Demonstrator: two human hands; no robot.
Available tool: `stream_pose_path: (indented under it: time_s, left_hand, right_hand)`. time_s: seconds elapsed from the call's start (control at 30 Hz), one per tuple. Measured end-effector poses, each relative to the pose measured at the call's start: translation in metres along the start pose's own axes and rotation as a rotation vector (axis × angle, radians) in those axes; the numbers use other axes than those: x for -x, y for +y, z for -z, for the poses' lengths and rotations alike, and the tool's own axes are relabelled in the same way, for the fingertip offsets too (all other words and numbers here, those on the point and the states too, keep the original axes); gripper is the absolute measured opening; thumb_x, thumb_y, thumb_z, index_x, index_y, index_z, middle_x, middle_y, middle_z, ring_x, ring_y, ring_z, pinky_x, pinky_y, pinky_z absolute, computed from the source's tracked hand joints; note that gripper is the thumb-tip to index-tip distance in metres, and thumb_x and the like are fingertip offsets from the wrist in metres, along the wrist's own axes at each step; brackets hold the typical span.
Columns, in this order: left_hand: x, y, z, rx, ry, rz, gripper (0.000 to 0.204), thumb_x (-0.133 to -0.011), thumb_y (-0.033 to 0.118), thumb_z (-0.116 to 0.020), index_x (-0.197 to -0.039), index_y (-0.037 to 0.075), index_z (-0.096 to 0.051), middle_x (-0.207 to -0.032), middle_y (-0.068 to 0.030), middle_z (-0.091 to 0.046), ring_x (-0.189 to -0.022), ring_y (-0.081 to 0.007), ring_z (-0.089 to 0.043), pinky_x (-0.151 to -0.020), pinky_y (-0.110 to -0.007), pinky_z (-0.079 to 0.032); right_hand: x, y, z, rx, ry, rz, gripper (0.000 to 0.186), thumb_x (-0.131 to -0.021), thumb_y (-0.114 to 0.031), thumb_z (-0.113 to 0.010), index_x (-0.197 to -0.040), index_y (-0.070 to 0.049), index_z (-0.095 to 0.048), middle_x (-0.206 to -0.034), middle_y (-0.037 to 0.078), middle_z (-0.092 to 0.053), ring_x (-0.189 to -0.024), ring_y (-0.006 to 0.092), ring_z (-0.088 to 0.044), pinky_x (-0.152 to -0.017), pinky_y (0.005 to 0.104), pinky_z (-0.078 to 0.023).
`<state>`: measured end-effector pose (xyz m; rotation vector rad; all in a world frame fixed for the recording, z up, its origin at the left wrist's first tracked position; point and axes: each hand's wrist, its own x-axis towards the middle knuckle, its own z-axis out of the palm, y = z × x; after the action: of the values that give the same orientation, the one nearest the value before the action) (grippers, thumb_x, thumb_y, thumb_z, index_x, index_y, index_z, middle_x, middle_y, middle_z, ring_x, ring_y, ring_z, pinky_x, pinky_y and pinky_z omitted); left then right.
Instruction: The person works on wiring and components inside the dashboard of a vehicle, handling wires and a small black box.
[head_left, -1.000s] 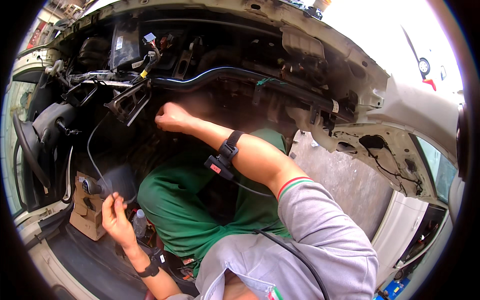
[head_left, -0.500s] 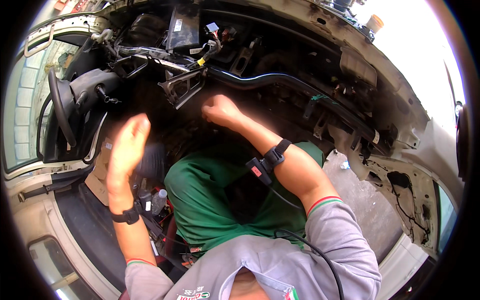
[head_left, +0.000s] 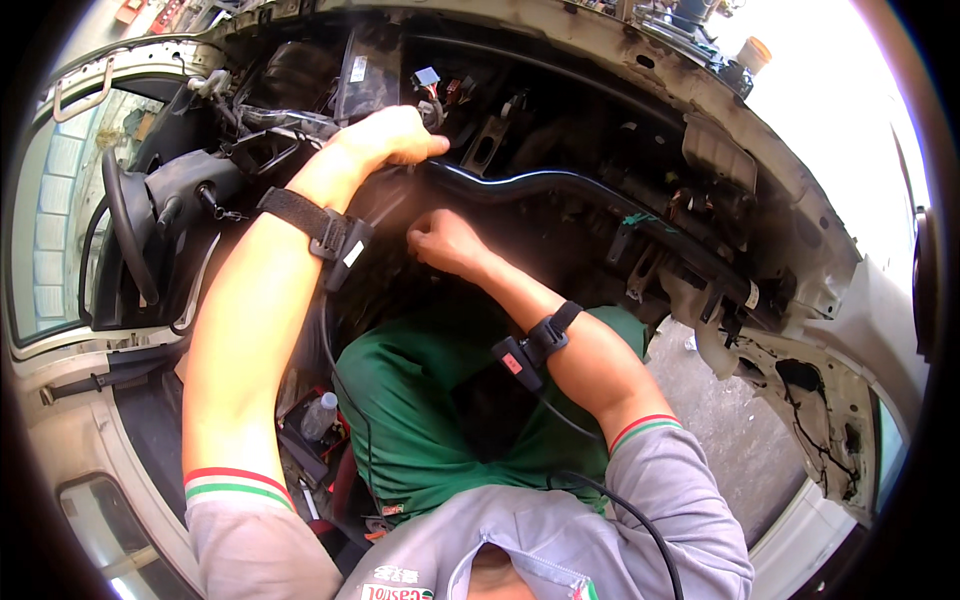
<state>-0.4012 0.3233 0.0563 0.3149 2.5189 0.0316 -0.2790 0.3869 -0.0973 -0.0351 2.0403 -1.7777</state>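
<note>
My left hand (head_left: 392, 136) reaches up over the left part of the metal dashboard crossbar (head_left: 560, 180). Its fingers are curled, and what lies under them is hidden. Beside that hand, a bundle of wires with a pale blue connector (head_left: 427, 77) rises from the bar. Below the bar, my right hand (head_left: 440, 240) is closed with its fingers bent inward. Whatever it holds, if anything, cannot be made out against the dark space. The bracket under the bar is mostly covered by my left hand and wrist.
The steering wheel (head_left: 126, 225) and its column stand at the left. A black box-like part (head_left: 366, 80) sits behind my left hand. A plastic bottle (head_left: 319, 416) lies among tools beside my left leg. The door opening at right shows grey floor (head_left: 700, 420).
My left hand has swung up and right from beside the steering column to the crossbar. My right hand stays in nearly the same place, still closed.
</note>
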Motion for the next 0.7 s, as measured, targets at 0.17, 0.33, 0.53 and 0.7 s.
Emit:
stream_pose_path:
  time_s: [0.17,0.33,0.53,0.7]
  left_hand:
    - [-0.004,0.003,-0.005,0.166,0.05,0.067,0.052,-0.081,0.03,-0.08,-0.117,-0.006,-0.066,-0.107,-0.0186,-0.071,-0.099,-0.0275,-0.066,-0.09,-0.037,-0.049]
    - [0.018,-0.035,0.014,0.699,0.214,-0.046,0.023,-0.088,0.019,-0.074,-0.103,0.003,-0.069,-0.089,-0.001,-0.067,-0.083,-0.0107,-0.059,-0.077,-0.028,-0.047]
    - [0.078,-0.106,0.033,1.344,0.524,-0.106,0.018,-0.095,0.025,-0.068,-0.103,0.008,-0.069,-0.094,-0.0019,-0.071,-0.086,-0.0122,-0.065,-0.08,-0.028,-0.051]
    - [0.081,-0.134,0.019,1.637,0.504,-0.221,0.016,-0.096,0.029,-0.068,-0.097,0.013,-0.068,-0.095,-0.0035,-0.072,-0.09,-0.0148,-0.069,-0.074,-0.027,-0.053]
  right_hand:
    - [0.001,0.001,0.003,0.018,0.009,0.001,0.028,-0.082,-0.018,-0.057,-0.086,0.004,-0.072,-0.075,0.015,-0.07,-0.069,0.0246,-0.069,-0.069,0.0363,-0.055]
    - [0.003,-0.004,0.003,0.003,-0.014,-0.037,0.03,-0.078,-0.019,-0.057,-0.091,0.003,-0.075,-0.078,0.021,-0.071,-0.073,0.034,-0.071,-0.071,0.0408,-0.057]
    - [0.003,-0.002,0.001,0.033,0.012,0.009,0.031,-0.078,-0.019,-0.057,-0.092,0.003,-0.075,-0.079,0.022,-0.071,-0.077,0.0334,-0.071,-0.076,0.0397,-0.056]
    - [0.006,0.001,0.001,0.065,-0.001,-0.006,0.032,-0.078,-0.02,-0.057,-0.092,0.002,-0.075,-0.081,0.022,-0.072,-0.08,0.0336,-0.072,-0.078,0.0399,-0.055]
